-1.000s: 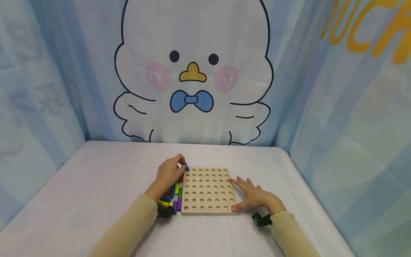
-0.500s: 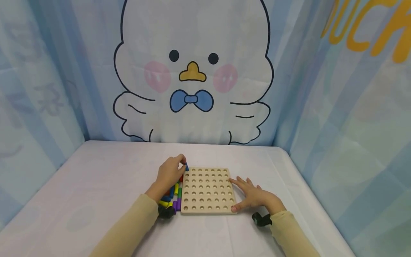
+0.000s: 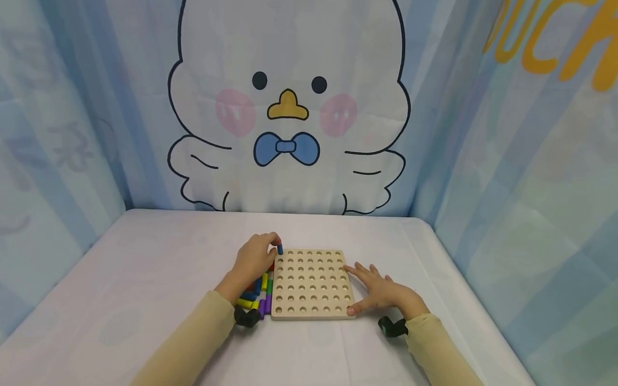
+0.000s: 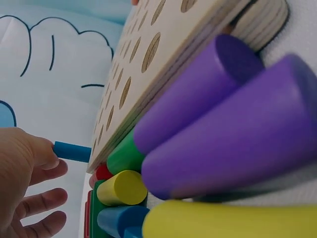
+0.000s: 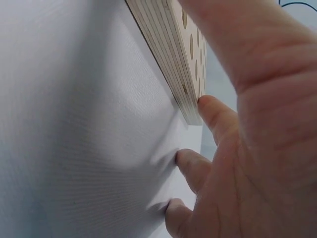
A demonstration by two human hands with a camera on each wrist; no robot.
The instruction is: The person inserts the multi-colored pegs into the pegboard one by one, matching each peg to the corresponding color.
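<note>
A pale wooden pegboard (image 3: 313, 283) with rows of round holes lies on the table. My left hand (image 3: 252, 264) pinches the top end of a blue peg (image 4: 73, 151) between thumb and forefinger. The peg's lower end meets the board at its far left corner; how deep it sits in the hole there, I cannot tell. The other fingers of that hand are loosely bent in the left wrist view. My right hand (image 3: 379, 291) is spread along the board's right side, thumb and forefinger touching its edge, other fingertips on the tabletop.
Loose pegs lie against the board's left side, among them purple (image 4: 228, 131), yellow (image 4: 122, 188) and green (image 4: 125, 155) ones, partly hidden by the left arm. The white-covered table (image 3: 159, 252) ends at a curtain (image 3: 289, 177) with a printed duck.
The blue peg at the far left corner has gone from leaning to nearly upright in my left hand. My right hand keeps its place on the board. The head view has shifted slightly.
</note>
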